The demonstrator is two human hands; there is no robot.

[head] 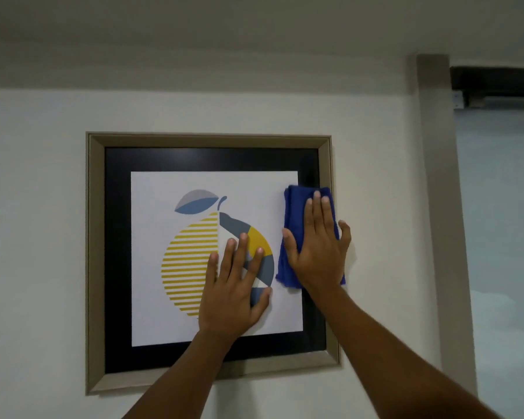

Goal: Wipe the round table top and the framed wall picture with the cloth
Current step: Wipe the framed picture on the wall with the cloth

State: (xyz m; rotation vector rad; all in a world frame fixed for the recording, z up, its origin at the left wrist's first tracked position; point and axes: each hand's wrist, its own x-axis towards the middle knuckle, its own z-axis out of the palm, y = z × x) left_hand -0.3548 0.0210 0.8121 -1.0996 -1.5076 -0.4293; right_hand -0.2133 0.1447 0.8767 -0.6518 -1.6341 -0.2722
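The framed picture [152, 255] hangs on the white wall, with a beige frame, a black mat and a yellow-and-grey striped fruit print. My left hand [235, 288] lies flat on the glass over the fruit's right half, fingers spread, holding nothing. My right hand [318, 246] presses a folded blue cloth [295, 207] flat against the picture's right side, over the black mat and the print's right edge. The cloth shows above and below the palm. The round table is out of view.
A beige vertical post [439, 207] rises to the right of the picture, with a pale frosted pane [502, 222] beyond it. A dark rail [496, 83] runs along the top right. Bare white wall lies left of the frame.
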